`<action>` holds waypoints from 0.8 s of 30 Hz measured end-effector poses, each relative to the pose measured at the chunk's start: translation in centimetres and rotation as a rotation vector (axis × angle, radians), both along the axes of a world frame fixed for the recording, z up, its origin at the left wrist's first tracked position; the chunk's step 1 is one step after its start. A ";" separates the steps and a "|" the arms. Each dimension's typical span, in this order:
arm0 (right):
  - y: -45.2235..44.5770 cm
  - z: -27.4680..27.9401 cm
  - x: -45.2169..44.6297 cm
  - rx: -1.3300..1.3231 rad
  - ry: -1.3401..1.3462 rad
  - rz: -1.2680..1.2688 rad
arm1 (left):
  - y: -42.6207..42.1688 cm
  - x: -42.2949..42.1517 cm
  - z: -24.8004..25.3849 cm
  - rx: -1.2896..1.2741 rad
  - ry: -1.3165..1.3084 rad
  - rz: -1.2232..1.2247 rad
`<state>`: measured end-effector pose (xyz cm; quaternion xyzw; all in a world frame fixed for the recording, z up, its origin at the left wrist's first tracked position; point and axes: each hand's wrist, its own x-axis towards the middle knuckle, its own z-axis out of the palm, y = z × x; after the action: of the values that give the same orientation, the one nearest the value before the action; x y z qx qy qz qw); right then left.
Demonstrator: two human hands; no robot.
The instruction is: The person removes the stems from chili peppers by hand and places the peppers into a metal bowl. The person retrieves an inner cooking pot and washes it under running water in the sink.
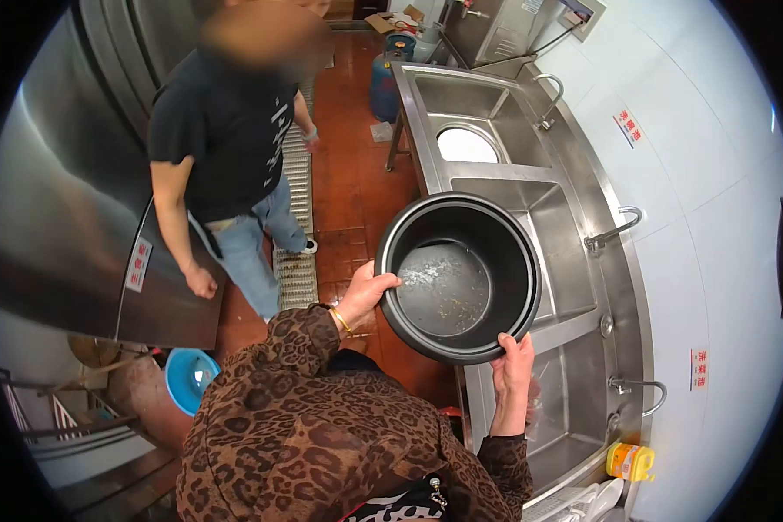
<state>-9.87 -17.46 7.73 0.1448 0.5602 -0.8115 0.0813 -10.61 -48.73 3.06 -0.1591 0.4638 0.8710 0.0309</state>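
Note:
A large black rice cooker inner pot (511,270) is held up between my two hands, tilted so its inside faces me. Some water and small pale bits lie on its bottom. My left hand (365,294) grips the left side of the rim, thumb over the edge. At the lower right, my right hand (513,372) is closed on the rim as well. The pot hangs partly over the front edge of the steel sink unit (444,178) and hides part of the middle basin (570,261).
A person (226,148) in a dark T-shirt stands at left. Faucets (616,228) line the wall side. A white round object (467,145) is in the far basin. A yellow jug (629,462), blue bucket (190,380) and blue gas cylinder (385,87) stand around.

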 end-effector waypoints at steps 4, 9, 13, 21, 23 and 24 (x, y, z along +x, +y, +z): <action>-1.5 0.3 -2.1 -0.035 -0.007 -0.008 | -1.5 -3.3 0.6 -0.025 0.008 -0.023; -4.1 2.1 -2.9 0.023 0.021 -0.137 | -1.0 -6.7 3.4 -0.160 -0.070 -0.083; -1.2 -0.1 -3.2 0.095 -0.075 -0.135 | -0.7 -10.7 2.8 -0.175 0.006 -0.044; 11.5 -3.8 1.7 0.156 0.031 -0.584 | 0.7 -13.1 1.3 -0.261 0.093 -0.012; 14.1 -3.2 2.9 0.155 0.024 -0.668 | 0.7 -13.6 0.9 -0.241 0.057 -0.009; 15.3 -3.3 3.6 0.151 0.015 -0.700 | 0.9 -13.7 0.9 -0.246 0.057 -0.042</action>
<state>-6.25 -2.15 4.40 0.3276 0.5355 -0.7476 -0.2168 -24.27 -47.81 4.01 -0.1271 0.5711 0.8108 0.0164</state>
